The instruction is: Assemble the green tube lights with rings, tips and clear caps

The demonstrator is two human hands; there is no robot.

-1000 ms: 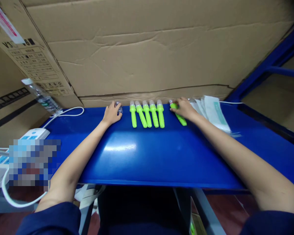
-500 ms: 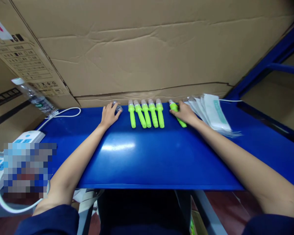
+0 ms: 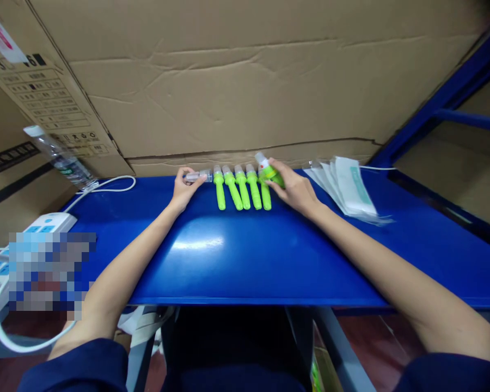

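Note:
Pinched in my left hand (image 3: pixel 183 190) is a clear plastic cap-like piece (image 3: pixel 203 176), held level just above the back of the blue table (image 3: pixel 228 256). My right hand (image 3: pixel 292 188) grips a lime-green stick (image 3: pixel 274 175) with a whitish, see-through head; its handle is mostly hidden by the fingers. The held stick is tilted, with its head toward the upper left. Between my hands lies a row of several similar lime-green sticks (image 3: pixel 220 193), their translucent heads toward the cardboard. The held stick partly covers the rightmost one (image 3: pixel 266 200).
A stack of clear plastic bags (image 3: pixel 349 188) lies right of my right hand. Cardboard (image 3: pixel 269 103) walls the back. On the left are a leaning water bottle (image 3: pixel 67 163), a white cable (image 3: pixel 114 188) and a power strip (image 3: pixel 57 222). A blue metal frame (image 3: pixel 445 98) stands at right.
My right hand has lifted the separate green stick and brought it left, over the row's end. My left hand has picked up the clear piece and turned it toward the row.

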